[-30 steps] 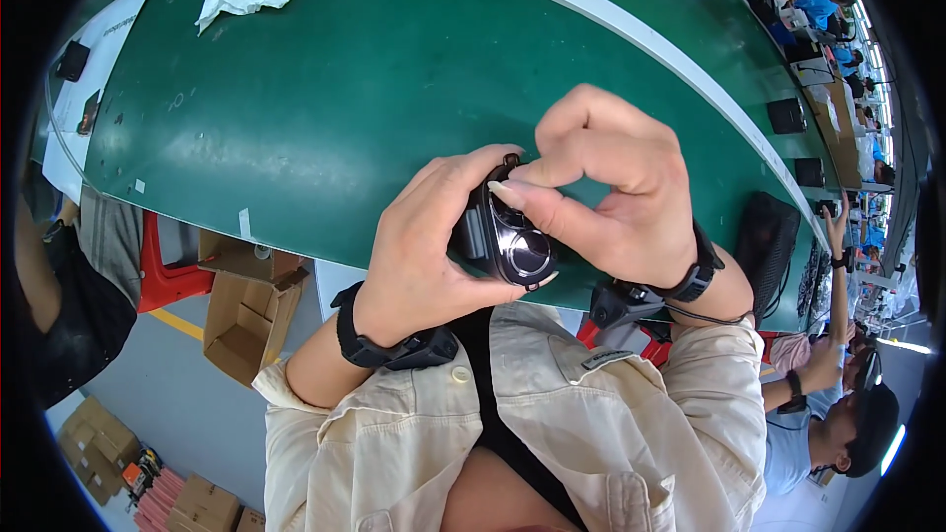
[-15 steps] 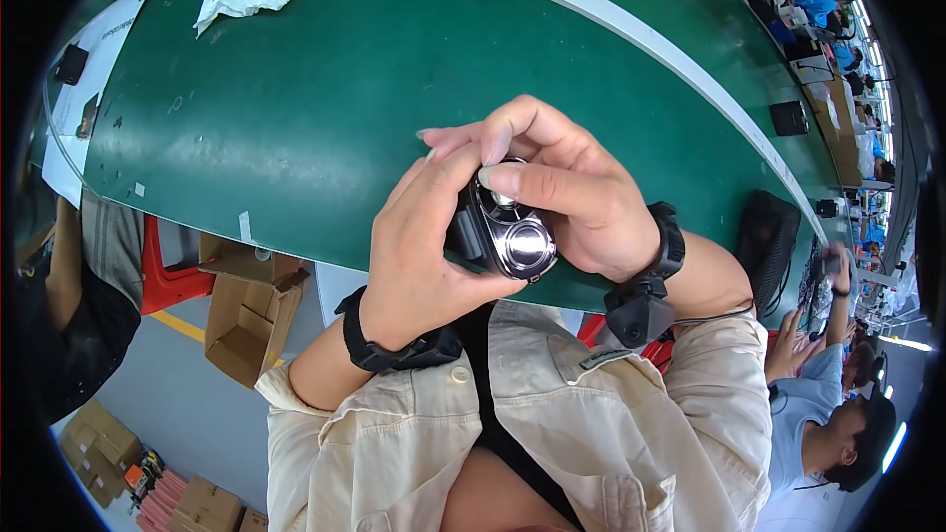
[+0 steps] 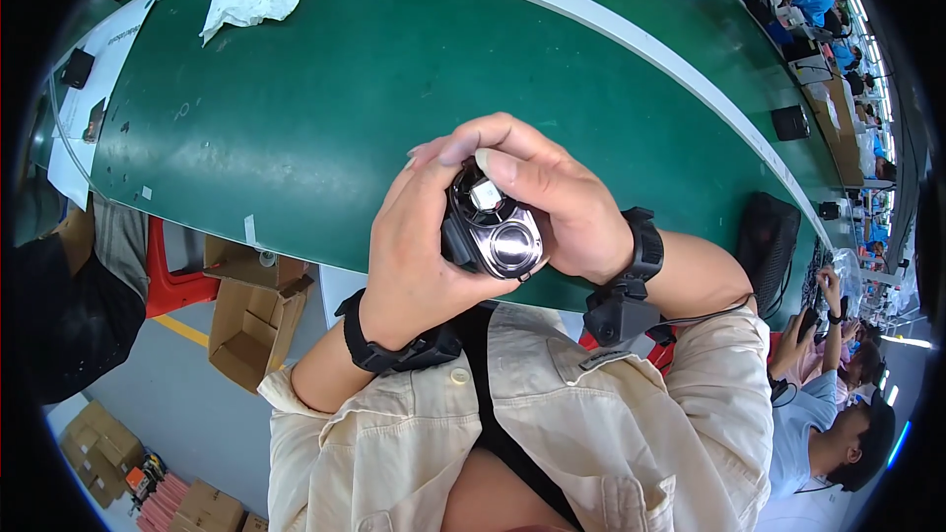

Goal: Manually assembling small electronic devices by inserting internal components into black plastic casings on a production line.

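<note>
Both my hands are wrapped round a small black and chrome device (image 3: 515,245) in front of my chest, over the near edge of the green table. Its top faces up and carries a shiny round ring and, beyond it, a dark round opening with a pale square part in it. My left hand (image 3: 412,236) grips the device along its left side, thumb at the near end. Curled over the far and right sides is my right hand (image 3: 557,192), with its thumb tip beside the dark opening. My fingers hide the lower body of the device.
A crumpled white cloth or paper (image 3: 256,2) lies at the table's far left. On the right edge rests a black pouch-like item (image 3: 769,241). An open cardboard box (image 3: 256,320) stands below left, near a red stool (image 3: 177,276). Other people sit at left and right.
My right thumb has drawn back from the far round part, so the dark opening with the pale square part now shows. The device and right hand have shifted slightly left.
</note>
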### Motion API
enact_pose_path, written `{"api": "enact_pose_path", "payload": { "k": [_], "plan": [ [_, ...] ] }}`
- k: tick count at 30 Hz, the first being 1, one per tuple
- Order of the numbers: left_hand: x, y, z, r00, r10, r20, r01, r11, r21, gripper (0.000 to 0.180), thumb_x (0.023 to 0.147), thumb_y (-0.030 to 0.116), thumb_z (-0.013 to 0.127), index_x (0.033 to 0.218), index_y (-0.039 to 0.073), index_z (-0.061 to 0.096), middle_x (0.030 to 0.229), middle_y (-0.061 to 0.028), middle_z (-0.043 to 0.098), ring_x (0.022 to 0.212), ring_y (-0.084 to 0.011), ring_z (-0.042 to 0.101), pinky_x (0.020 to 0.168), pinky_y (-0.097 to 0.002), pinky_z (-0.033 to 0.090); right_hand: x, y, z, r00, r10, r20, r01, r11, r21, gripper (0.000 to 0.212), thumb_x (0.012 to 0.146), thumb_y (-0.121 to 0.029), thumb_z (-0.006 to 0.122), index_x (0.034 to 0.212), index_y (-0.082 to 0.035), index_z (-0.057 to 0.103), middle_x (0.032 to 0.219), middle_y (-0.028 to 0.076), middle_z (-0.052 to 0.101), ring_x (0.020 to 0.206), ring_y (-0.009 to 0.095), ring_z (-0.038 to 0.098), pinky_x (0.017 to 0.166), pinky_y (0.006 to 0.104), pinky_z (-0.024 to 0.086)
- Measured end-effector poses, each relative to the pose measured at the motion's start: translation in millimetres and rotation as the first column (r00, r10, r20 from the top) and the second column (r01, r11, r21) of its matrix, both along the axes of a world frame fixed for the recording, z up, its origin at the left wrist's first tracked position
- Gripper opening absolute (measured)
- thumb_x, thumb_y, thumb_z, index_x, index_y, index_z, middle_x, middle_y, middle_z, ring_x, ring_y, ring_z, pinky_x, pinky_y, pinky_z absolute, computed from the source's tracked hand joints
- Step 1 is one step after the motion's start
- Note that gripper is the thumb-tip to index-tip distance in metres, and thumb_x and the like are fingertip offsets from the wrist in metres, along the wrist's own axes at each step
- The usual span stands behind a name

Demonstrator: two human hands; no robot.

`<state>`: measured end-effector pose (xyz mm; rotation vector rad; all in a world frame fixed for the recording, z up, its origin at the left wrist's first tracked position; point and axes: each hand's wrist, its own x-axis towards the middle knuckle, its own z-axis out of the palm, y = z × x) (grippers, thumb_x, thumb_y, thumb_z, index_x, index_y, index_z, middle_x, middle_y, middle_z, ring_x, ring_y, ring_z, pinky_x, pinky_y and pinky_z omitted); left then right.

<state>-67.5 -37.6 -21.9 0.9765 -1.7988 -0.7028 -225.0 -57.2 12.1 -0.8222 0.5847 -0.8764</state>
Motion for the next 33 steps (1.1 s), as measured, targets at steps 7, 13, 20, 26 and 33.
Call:
{"api": "enact_pose_path", "payload": {
  "k": [7,13,20,26,33],
  "plan": [
    [-0.7,2.5,1.7,0.998,-0.04,0.04,0.039,0.999,0.034,0.088,0.054,0.022,0.091,0.126,0.003,0.045,0.112,-0.0136,0.061,0.096,-0.0266,0.065,0.082,-0.0356,0.053,-1.8,7.2,1.1,0.971,-0.043,-0.234,-0.018,0.968,-0.252,0.035,0.097,-0.014,0.054,0.13,-0.002,0.05,0.128,0.013,0.055,0.116,0.018,0.054,0.1,0.0328,0.043],
    [0.9,4.1,-3.8,1.0,-0.025,0.018,0.023,0.995,0.094,0.088,0.054,0.022,0.091,0.126,0.004,0.045,0.11,-0.0132,0.062,0.096,-0.025,0.066,0.08,-0.0344,0.053,-1.2,1.2,1.7,0.963,0.007,-0.268,-0.056,0.983,-0.174,0.035,0.097,-0.015,0.053,0.129,0.0,0.052,0.128,0.013,0.056,0.116,0.018,0.055,0.1,0.0324,0.044],
    [-1.8,-0.8,0.4,0.999,0.016,0.044,-0.018,0.999,0.039,0.089,0.054,0.024,0.092,0.126,0.003,0.044,0.104,-0.0126,0.063,0.092,-0.0254,0.066,0.077,-0.0341,0.054,-4.0,-7.1,1.7,0.991,0.084,-0.108,-0.094,0.992,-0.089,0.034,0.099,-0.017,0.05,0.129,0.0,0.054,0.128,0.012,0.056,0.116,0.019,0.055,0.099,0.0321,0.044],
    [-1.9,-0.1,3.8,0.998,0.026,0.053,-0.027,1.0,0.014,0.088,0.055,0.025,0.091,0.126,0.001,0.044,0.105,-0.0143,0.06,0.092,-0.0294,0.063,0.076,-0.0371,0.052,-3.9,-9.8,-3.1,0.949,-0.03,-0.315,-0.133,0.867,-0.481,0.042,0.096,-0.021,0.055,0.133,-0.001,0.049,0.132,0.015,0.054,0.12,0.022,0.053,0.103,0.0354,0.041],
    [2.9,3.1,0.8,0.983,0.148,0.105,-0.152,0.988,0.031,0.085,0.058,0.028,0.089,0.125,0.001,0.045,0.115,-0.0176,0.055,0.104,-0.0364,0.056,0.084,-0.0435,0.048,-7.3,-2.7,2.4,0.89,-0.158,-0.427,-0.237,0.639,-0.732,0.065,0.083,-0.024,0.073,0.137,-0.002,0.042,0.133,0.015,0.053,0.123,0.024,0.051,0.104,0.0373,0.039]
  ]
}}
